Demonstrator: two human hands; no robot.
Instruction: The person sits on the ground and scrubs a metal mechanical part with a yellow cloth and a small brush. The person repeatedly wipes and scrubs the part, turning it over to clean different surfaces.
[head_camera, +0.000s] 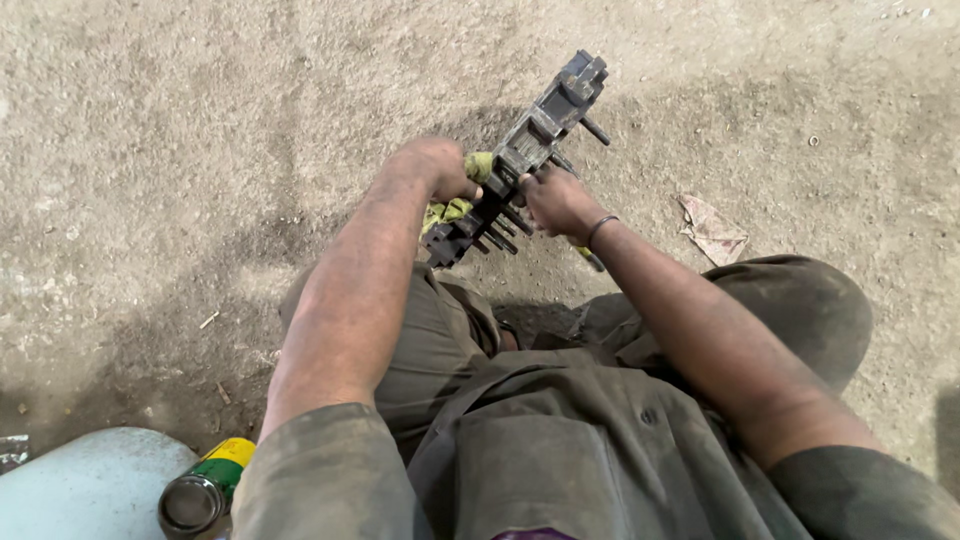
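Note:
A long dark metal part (535, 140) with several bolts sticking out of its side is held tilted above the dusty ground, between my knees. My left hand (440, 168) presses a yellow-green rag (478, 166) against the part's left side. My right hand (556, 200) grips the part's lower right side, with a dark band at the wrist. A slim yellow-tipped tool (589, 258) shows just under the right wrist; whether the hand holds it I cannot tell. The part's lower end (450, 245) hangs near my left thigh.
A crumpled scrap of paper (712, 230) lies on the ground to the right. At the lower left a green and yellow spray can (205, 490) lies beside a pale rounded object (90, 485). My knees, in grey-green trousers, spread to either side.

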